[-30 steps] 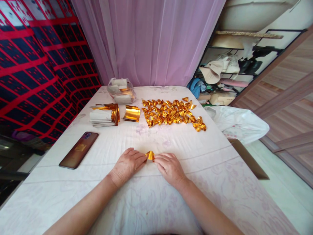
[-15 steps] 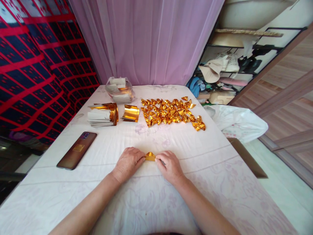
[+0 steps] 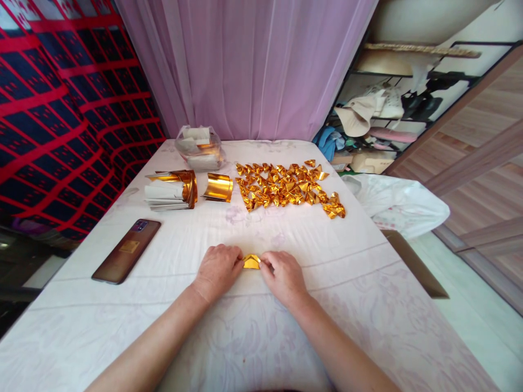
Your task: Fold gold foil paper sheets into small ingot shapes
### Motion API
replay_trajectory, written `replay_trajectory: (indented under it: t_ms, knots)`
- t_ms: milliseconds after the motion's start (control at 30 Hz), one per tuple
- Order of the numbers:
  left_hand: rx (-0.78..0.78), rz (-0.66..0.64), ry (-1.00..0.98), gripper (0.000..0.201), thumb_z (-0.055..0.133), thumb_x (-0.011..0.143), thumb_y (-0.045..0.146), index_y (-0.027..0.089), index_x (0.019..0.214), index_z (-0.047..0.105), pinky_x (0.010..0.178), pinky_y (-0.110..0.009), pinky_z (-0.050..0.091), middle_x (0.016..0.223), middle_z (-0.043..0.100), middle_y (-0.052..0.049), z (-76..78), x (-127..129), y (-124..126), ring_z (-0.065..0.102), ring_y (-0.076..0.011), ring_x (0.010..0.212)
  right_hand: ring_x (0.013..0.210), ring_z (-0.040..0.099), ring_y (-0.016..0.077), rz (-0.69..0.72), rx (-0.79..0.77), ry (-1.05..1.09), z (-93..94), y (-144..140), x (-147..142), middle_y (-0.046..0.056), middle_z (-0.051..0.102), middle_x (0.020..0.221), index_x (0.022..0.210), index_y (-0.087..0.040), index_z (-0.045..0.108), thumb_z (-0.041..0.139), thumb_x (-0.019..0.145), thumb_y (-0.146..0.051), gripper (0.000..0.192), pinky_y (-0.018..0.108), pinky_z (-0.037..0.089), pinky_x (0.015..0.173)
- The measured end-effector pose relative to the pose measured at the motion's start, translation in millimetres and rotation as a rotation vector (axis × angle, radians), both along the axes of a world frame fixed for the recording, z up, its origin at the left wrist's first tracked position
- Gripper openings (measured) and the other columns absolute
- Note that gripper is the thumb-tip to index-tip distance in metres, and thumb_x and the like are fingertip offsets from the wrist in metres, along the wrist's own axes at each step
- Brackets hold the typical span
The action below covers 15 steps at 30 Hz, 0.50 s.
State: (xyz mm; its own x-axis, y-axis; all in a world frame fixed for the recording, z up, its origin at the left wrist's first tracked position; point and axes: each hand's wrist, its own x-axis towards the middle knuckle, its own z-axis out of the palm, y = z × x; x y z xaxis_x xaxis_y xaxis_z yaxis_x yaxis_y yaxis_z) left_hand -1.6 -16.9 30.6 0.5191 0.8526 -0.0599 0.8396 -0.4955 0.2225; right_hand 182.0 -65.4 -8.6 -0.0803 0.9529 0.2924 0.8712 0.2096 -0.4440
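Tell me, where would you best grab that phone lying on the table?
Probably by the two long edges of the phone, coming from above. It lies flat on the white cloth, away from both hands, and its narrow width looks easier for fingers to span than its length.

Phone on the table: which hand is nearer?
Left. The left hand rests on the white cloth just right of the phone; the right hand lies farther right, beyond the gold foil piece both hands pinch.

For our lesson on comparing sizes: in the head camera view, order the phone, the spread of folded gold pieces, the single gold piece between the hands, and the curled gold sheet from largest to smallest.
1. Spread of folded gold pieces
2. Phone, though it lies nearer the camera
3. Curled gold sheet
4. Single gold piece, pinched between the left hand and right hand
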Motion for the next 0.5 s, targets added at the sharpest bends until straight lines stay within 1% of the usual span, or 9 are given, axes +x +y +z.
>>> replay_trajectory:
  t_ms: [100, 167, 300, 400, 500]
  knots:
    - [0.052, -0.016, -0.025, 0.013, 0.052, 0.088, 0.025, 0.021, 0.084, 0.064, 0.069, -0.035, 0.043, 0.079, 0.07, -0.005, -3.0, 0, -1, 0.063, -0.0231, 0.076, 0.07, 0.058, 0.0168, -0.034, 0.025, -0.005, -2.0, 0, -1, -0.002, 0.065, 0.07, 0.081, -0.022, 0.059, 0.056, 0.085, -0.016, 0.007, 0.03, 0.035, 0.069]
    - [0.066, -0.007, -0.032, 0.011, 0.052, 0.088, 0.023, 0.02, 0.085, 0.063, 0.069, -0.035, 0.043, 0.08, 0.07, -0.005, -4.4, 0, -2, 0.063, -0.0231, 0.077, 0.071, 0.057, 0.0173, -0.029, 0.047, -0.03, -3.2, -1, -1, -0.001, 0.064, 0.071, 0.08, -0.022, 0.057, 0.055, 0.086, -0.016, 0.008, 0.03, 0.034, 0.069]
    - [0.022, 0.021, -0.063, 0.013, 0.052, 0.09, 0.023, 0.022, 0.09, 0.066, 0.073, -0.037, 0.042, 0.087, 0.07, -0.005, -8.3, -1, -5, 0.063, -0.0247, 0.085, 0.077, 0.056, 0.0182, 0.026, 0.042, -0.068, -3.0, -2, 0, 0.002, 0.063, 0.078, 0.083, -0.022, 0.06, 0.053, 0.09, -0.017, 0.01, 0.03, 0.033, 0.07]
    - [0.007, 0.015, -0.155, 0.016, 0.053, 0.091, 0.023, 0.026, 0.093, 0.069, 0.077, -0.037, 0.042, 0.091, 0.07, -0.003, -12.8, -4, -5, 0.063, -0.0226, 0.088, 0.079, 0.056, 0.0182, 0.031, 0.022, -0.089, -1.5, -3, 0, 0.002, 0.062, 0.079, 0.084, -0.022, 0.062, 0.053, 0.091, -0.018, 0.012, 0.03, 0.033, 0.071]
    - [0.004, 0.019, -0.212, 0.017, 0.055, 0.09, 0.021, 0.026, 0.094, 0.071, 0.079, -0.036, 0.042, 0.09, 0.071, -0.002, -15.9, -5, -5, 0.063, -0.0209, 0.088, 0.078, 0.056, 0.0179, 0.026, 0.001, -0.115, 0.6, -2, 0, 0.002, 0.062, 0.079, 0.083, -0.021, 0.062, 0.055, 0.09, -0.017, 0.011, 0.031, 0.033, 0.07]
